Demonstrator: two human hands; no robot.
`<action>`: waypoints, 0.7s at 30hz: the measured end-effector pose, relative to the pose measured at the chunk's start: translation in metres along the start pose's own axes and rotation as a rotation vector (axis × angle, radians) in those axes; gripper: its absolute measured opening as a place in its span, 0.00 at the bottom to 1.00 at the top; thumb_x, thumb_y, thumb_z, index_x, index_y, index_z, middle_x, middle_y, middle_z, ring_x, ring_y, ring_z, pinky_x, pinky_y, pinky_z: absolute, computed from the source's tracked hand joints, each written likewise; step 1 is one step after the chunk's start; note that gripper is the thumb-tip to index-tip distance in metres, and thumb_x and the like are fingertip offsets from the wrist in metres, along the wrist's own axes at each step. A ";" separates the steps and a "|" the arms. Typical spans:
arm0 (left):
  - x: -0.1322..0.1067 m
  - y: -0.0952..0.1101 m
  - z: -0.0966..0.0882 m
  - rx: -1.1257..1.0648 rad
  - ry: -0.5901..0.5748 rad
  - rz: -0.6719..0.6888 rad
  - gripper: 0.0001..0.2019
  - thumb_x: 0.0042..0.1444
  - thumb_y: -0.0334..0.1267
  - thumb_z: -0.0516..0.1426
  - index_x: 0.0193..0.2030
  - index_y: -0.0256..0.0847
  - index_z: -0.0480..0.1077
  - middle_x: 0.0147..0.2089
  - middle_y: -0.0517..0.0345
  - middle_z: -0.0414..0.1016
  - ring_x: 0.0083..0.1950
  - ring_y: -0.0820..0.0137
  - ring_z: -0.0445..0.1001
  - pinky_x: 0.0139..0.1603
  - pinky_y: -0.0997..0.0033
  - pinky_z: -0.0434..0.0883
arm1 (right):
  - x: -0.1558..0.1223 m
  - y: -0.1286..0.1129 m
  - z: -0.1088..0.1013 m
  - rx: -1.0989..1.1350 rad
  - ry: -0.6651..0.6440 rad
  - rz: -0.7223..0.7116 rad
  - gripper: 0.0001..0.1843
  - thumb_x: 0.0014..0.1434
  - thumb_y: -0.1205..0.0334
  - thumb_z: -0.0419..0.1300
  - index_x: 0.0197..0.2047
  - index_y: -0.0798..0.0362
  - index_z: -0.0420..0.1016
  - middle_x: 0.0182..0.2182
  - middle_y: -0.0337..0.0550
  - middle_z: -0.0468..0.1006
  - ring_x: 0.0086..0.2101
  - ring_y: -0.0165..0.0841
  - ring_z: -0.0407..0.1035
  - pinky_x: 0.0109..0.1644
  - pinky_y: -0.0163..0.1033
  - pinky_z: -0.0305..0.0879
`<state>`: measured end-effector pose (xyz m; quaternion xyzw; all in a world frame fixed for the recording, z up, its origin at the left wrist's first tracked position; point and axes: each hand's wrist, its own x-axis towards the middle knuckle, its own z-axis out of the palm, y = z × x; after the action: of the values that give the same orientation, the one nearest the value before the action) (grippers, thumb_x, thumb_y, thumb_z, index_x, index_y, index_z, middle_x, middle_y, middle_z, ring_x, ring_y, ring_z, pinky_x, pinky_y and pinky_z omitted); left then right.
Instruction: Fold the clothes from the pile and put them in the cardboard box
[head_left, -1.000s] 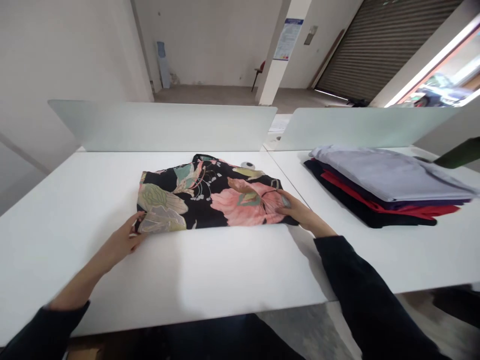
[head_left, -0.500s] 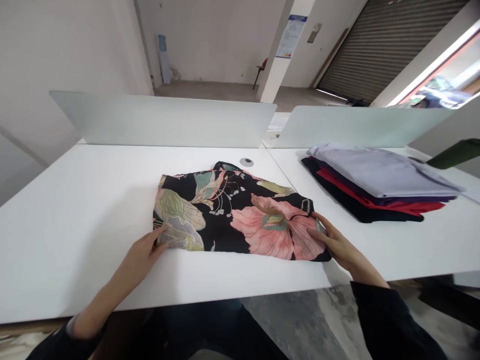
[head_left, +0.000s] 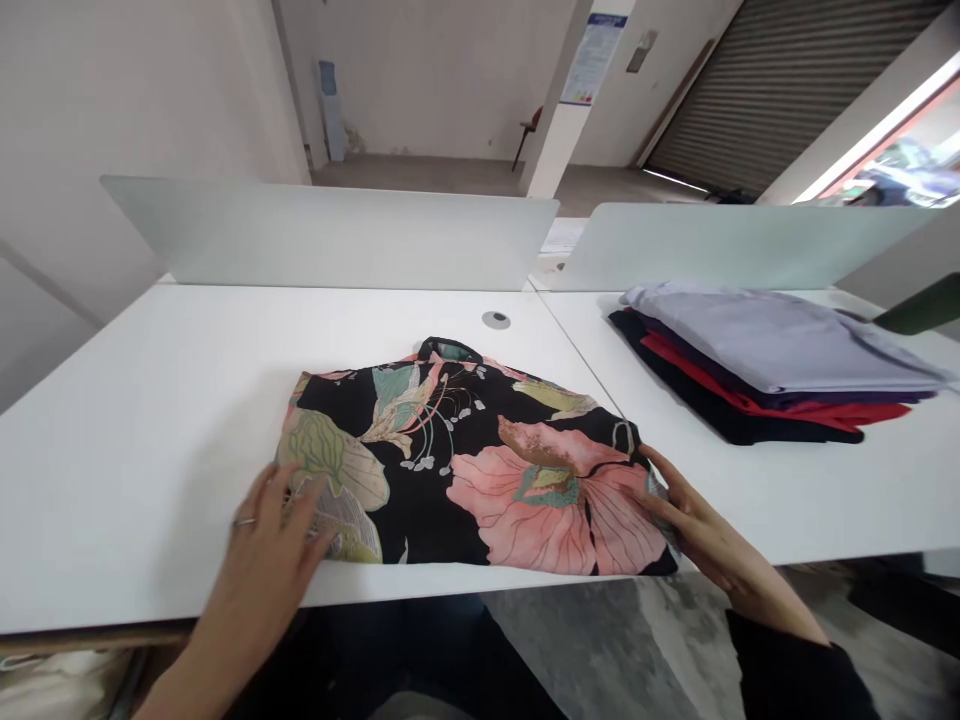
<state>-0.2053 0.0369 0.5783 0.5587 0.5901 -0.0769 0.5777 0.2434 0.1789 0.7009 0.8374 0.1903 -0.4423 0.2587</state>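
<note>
Catalogued floral garment [head_left: 480, 475], long axis running left to right. Found equally near: left grip [head_left: 268, 540], spread wide upon its left end; right grip [head_left: 699, 525], holding its right edge.

- Free: along the desk's [head_left: 135, 430] left edge to the back-left corner.
- Frosted panels [head_left: 337, 238] block the back edge, one narrow gap between.
- Floral garment [head_left: 435, 500] blocks front-edge middle; folded stack [head_left: 765, 345] farther right, lane between.

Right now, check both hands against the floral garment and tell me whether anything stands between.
Nothing visible does: the left hand rests on the floral garment at its left side, and the right hand touches its right edge. The folded stack lies apart, farther right.
</note>
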 end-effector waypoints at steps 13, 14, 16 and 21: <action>0.003 0.144 0.060 -0.669 -0.621 0.236 0.43 0.51 0.47 0.64 0.70 0.36 0.53 0.73 0.39 0.41 0.75 0.53 0.37 0.72 0.42 0.35 | 0.016 -0.014 0.007 0.198 -0.063 0.105 0.52 0.43 0.46 0.69 0.68 0.40 0.53 0.63 0.48 0.66 0.54 0.47 0.70 0.49 0.46 0.76; 0.004 0.143 0.058 -0.715 -0.648 0.209 0.43 0.51 0.45 0.65 0.70 0.36 0.53 0.73 0.39 0.41 0.75 0.53 0.36 0.72 0.43 0.33 | 0.016 -0.022 0.008 0.181 -0.064 0.083 0.51 0.44 0.46 0.68 0.68 0.40 0.54 0.63 0.48 0.66 0.54 0.48 0.70 0.51 0.47 0.75; 0.007 0.139 0.050 -0.810 -0.671 0.171 0.42 0.51 0.43 0.64 0.70 0.37 0.53 0.73 0.41 0.42 0.75 0.54 0.36 0.72 0.44 0.30 | 0.016 -0.046 0.014 0.113 -0.052 -0.006 0.47 0.45 0.46 0.67 0.67 0.40 0.57 0.64 0.45 0.64 0.58 0.50 0.65 0.56 0.49 0.71; 0.001 0.116 0.011 -1.093 -0.723 0.015 0.41 0.55 0.45 0.61 0.71 0.38 0.49 0.74 0.44 0.41 0.75 0.54 0.37 0.72 0.45 0.37 | 0.007 -0.140 0.064 -0.040 -0.125 -0.384 0.36 0.50 0.52 0.66 0.63 0.42 0.64 0.65 0.41 0.61 0.64 0.48 0.54 0.66 0.51 0.56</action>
<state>-0.1117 0.0717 0.6385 0.1278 0.3088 0.0551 0.9409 0.1298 0.2522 0.6275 0.7512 0.3389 -0.5309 0.1976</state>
